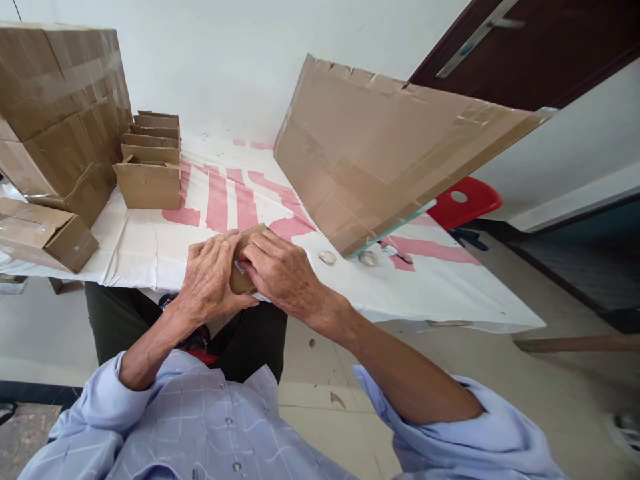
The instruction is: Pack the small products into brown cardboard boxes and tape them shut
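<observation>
A small brown cardboard box [243,263] sits at the near edge of the table, held between both hands. My left hand [210,277] wraps its left side, fingers curled over the top and thumb underneath. My right hand [283,273] presses on its right side with fingers closed over the box's top. Most of the box is hidden by the fingers; a small label shows on its near face.
The table carries a white cloth with red stripes [220,200]. Several small folded boxes [150,167] stand in a row at back left beside a large taped carton [60,107] and a flat box [45,233]. A big tilted carton [380,153] stands on the right, a red stool [465,200] behind it.
</observation>
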The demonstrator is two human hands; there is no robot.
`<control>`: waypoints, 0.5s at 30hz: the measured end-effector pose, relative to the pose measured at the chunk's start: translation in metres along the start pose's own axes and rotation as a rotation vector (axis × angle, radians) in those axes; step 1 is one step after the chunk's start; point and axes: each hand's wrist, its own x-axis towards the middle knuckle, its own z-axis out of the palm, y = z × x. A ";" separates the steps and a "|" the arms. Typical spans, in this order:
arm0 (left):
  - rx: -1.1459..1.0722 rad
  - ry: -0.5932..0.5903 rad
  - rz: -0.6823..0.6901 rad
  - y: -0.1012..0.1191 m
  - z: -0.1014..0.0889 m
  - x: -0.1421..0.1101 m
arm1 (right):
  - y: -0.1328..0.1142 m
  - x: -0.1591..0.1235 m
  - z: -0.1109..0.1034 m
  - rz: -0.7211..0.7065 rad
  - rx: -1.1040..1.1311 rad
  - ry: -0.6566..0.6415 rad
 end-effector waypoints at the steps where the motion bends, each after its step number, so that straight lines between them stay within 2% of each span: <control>1: -0.002 -0.002 0.000 0.000 0.000 0.000 | 0.000 0.000 0.000 0.005 -0.005 -0.005; 15: 0.009 0.012 -0.002 0.000 0.000 -0.001 | -0.005 -0.001 0.008 -0.004 -0.109 0.044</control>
